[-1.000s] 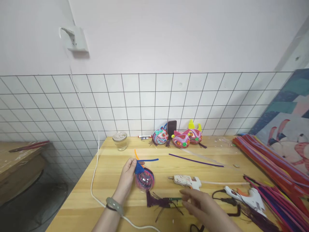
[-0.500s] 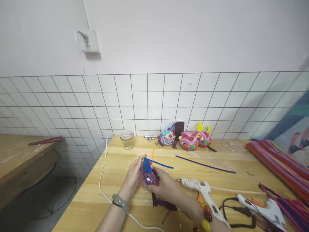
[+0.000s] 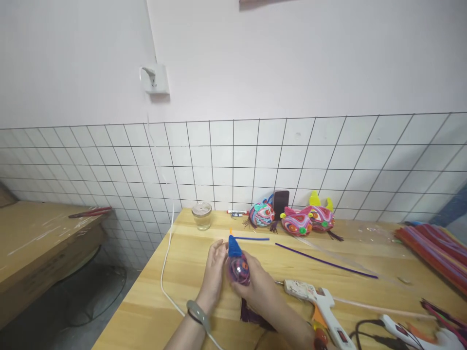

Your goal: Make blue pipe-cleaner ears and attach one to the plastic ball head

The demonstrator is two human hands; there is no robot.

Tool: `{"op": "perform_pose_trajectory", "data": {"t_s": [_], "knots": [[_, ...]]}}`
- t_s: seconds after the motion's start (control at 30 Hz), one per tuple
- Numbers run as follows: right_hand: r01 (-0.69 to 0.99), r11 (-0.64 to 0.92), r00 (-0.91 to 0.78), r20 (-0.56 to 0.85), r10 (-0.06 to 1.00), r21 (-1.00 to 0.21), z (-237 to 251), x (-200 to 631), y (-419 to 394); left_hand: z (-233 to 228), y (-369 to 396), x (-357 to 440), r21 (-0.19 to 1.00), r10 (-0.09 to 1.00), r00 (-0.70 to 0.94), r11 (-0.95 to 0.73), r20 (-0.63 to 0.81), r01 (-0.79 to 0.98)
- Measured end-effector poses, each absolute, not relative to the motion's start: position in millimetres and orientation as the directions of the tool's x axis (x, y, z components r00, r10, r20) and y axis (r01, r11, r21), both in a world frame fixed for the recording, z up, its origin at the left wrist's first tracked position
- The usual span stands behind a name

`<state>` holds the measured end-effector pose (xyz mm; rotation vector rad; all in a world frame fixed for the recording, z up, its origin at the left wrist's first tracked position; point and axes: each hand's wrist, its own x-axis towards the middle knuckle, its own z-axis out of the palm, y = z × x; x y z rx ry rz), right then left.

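In the middle of the wooden table [image 3: 146, 311], my right hand [image 3: 257, 284] is closed around a clear plastic ball decorated with purple and pink strips [image 3: 240, 272]. A pointed blue ear [image 3: 234, 247] stands up from the ball. My left hand [image 3: 215, 265] is cupped just left of the ball and ear, fingers loosely bent and apart; whether its fingertips touch the ear cannot be made out. A blue pipe cleaner [image 3: 251, 238] extends right behind the ear. Below my right hand hangs or lies a dark purple tassel [image 3: 251, 316], partly hidden.
Along the wall are a glass of liquid [image 3: 202, 217], a marker [image 3: 237, 212], a phone [image 3: 280, 203], and colourful fish-like crafts [image 3: 297, 222]. A purple pipe cleaner [image 3: 324, 260] lies right of my hands. Nearer are a glue gun [image 3: 310, 294], a second one [image 3: 404, 333] and a white cable [image 3: 166, 287].
The view has shifted, so the table's things appear further right. My left hand has eased slightly off the ball, its fingers more bent. The ball and blue ear have turned in my right hand.
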<state>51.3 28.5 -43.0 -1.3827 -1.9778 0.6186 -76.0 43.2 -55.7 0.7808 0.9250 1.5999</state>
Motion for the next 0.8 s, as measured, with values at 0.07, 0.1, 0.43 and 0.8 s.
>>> {"op": "perform_pose_trajectory", "data": {"t_s": [0.07,0.1,0.43,0.8], "knots": [[0.76,0.378,-0.2,0.362,0.91,-0.529,-37.3,54.7,33.9,-54.1,42.4,-73.5,0.883,0.986,-0.162,-0.109,0.038,-0.456],[0.82,0.374,-0.185,0.417,0.89,-0.433,-34.1,56.5,35.3,-53.0,41.4,-71.2,0.887,0.99,-0.133,-0.101,0.045,-0.452],[0.887,0.463,-0.354,0.652,0.671,0.005,-41.0,48.3,3.5,-38.0,31.0,-64.9,0.822,1.0,0.017,0.0,0.012,-0.569],[0.87,0.493,-0.377,0.68,0.629,0.026,-43.3,50.6,-7.2,-41.8,31.8,-68.3,0.781,0.997,0.057,-0.004,0.051,-0.625]]}}
